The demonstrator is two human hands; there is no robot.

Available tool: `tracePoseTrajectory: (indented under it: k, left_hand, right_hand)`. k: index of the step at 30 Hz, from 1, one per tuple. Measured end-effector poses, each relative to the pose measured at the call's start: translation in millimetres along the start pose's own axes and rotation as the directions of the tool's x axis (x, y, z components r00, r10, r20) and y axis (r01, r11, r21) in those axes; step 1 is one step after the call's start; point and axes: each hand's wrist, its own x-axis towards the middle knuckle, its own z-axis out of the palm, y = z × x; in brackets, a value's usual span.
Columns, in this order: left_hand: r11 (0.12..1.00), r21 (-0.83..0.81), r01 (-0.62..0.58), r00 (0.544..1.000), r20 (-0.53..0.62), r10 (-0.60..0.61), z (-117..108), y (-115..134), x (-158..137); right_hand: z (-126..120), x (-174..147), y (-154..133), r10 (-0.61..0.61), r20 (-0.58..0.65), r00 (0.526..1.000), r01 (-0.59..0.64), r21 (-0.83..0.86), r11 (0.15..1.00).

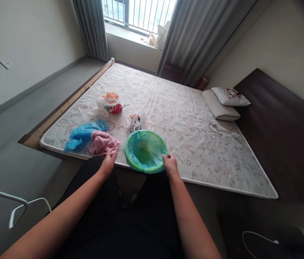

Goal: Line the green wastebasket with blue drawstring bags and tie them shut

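A green trash bin [146, 168] lined with a thin blue bag [157, 158] is at the near edge of the mattress. My right hand [171, 164] grips its rim on the right side, thumb over the edge. At the left, my left hand [108, 163] pinches the near corner of a crumpled pink cloth [101, 142]. A blue plastic bag [83, 135] lies partly beside the cloth. Behind the bin sits a clear plastic bag [137, 123] with small items. Farther back rests a white plastic bag [105, 106] with red and orange contents.
The bare mattress [189, 144] lies on a wooden bed frame [65, 106]. Two pillows [218, 104] are by the dark headboard [281, 133]. A white metal tube frame [19, 207] stands at lower left, and a white cable [259, 235] lies at lower right.
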Motion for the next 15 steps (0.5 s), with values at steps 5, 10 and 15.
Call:
tracePoseTrajectory:
  k: [5,10,15]
  left_hand:
    - [1.0,-0.025,-0.009,0.991,0.134,0.012,5.1,-0.8,7.7]
    - [0.999,0.04,0.006,0.975,0.221,-0.014,10.2,2.0,9.6]
    - [0.997,0.073,0.018,0.964,0.263,-0.036,13.8,3.3,7.2]
  right_hand:
    - [-3.7,30.8,-66.1,-0.27,-0.271,0.924,0.228,-0.176,0.958]
    - [59.2,78.3,-154.4,-0.346,0.099,0.933,0.359,-0.245,0.901]
    - [128.4,115.9,-195.2,-0.288,0.319,0.903,0.344,-0.136,0.929]
